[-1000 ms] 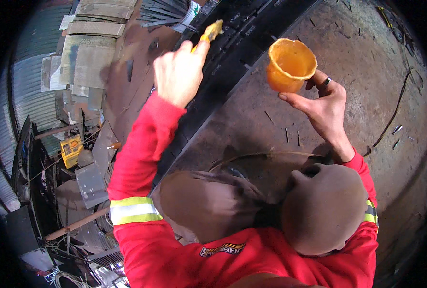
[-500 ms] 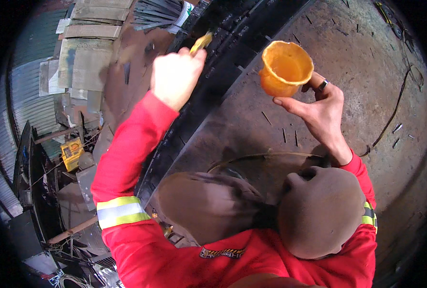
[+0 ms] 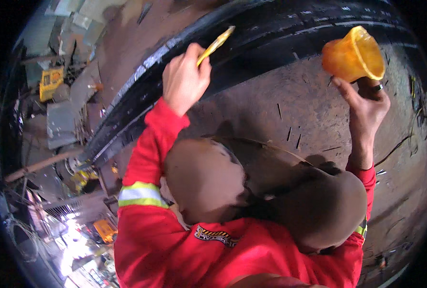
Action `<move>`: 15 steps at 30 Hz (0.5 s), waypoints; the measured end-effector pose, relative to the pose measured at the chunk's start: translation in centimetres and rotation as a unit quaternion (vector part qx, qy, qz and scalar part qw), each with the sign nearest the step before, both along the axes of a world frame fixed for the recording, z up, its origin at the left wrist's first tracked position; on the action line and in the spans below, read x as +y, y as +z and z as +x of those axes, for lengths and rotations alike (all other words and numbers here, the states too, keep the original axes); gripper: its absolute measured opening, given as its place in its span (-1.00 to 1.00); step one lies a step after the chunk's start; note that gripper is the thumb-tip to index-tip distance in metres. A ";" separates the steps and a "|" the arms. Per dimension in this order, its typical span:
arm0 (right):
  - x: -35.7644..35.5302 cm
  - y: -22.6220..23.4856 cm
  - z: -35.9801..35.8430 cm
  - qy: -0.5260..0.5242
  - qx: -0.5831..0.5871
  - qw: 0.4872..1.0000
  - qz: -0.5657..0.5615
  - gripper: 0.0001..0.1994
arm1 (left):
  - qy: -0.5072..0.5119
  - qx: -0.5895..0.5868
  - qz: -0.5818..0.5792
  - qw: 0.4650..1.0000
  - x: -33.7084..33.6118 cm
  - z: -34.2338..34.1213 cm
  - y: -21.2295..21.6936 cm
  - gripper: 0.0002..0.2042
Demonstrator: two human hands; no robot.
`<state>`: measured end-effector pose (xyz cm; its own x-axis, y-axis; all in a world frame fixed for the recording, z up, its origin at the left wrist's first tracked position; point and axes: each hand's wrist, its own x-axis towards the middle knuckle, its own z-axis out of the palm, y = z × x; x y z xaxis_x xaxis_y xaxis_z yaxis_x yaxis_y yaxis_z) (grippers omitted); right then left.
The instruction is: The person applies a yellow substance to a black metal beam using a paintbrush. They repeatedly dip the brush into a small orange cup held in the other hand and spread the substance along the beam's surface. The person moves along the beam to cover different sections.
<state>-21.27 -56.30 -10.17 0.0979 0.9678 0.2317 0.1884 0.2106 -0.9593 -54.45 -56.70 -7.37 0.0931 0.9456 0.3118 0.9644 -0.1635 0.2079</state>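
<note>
My left hand [image 3: 185, 80] is closed around a slim yellow paintbrush [image 3: 216, 44]. Its pale tip points up and to the right, above a long black steel beam [image 3: 266, 50]; whether it touches the metal, I cannot tell. On the right, my right hand [image 3: 368, 102], a ring on one finger, grips an orange cup [image 3: 346, 60] by its lower side. The cup is tilted, with its mouth turned to the right and its rim uneven and coated. What lies inside it is mostly out of sight. My knees [image 3: 206, 180] are bent below, between my two arms.
Thin dark offcuts [image 3: 290, 134] and a hose [image 3: 271, 145] lie on the brown floor. To the left of the beam are a yellow box [image 3: 52, 83], metal sheets [image 3: 64, 122] and a rusty bar [image 3: 43, 165]. An orange object [image 3: 105, 231] stands at the lower left.
My view has turned, so the beam now runs more across the picture. The cup has moved right and tipped so that its mouth faces right. The brush stays in my left hand.
</note>
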 end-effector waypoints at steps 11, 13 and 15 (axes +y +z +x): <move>8.9 9.8 -0.4 0.110 -0.100 0.984 0.096 -0.64 | 0.391 -0.207 0.023 0.896 -10.5 -2.7 -1.0 -0.90; 10.0 11.1 0.1 0.131 -0.132 0.978 0.098 -0.62 | 0.372 -0.182 0.078 0.907 -10.1 -2.1 -1.4 -0.90; 9.8 11.2 -0.9 0.159 -0.062 0.983 0.067 -0.64 | 0.362 -0.168 0.101 0.912 -8.9 -1.2 -2.3 -0.90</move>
<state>-22.15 -46.47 0.98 -0.2417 0.9047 0.3507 0.2063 0.4011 -0.8925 -55.67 -65.60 -9.69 -0.6645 0.6420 0.3824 0.7228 0.4221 0.5472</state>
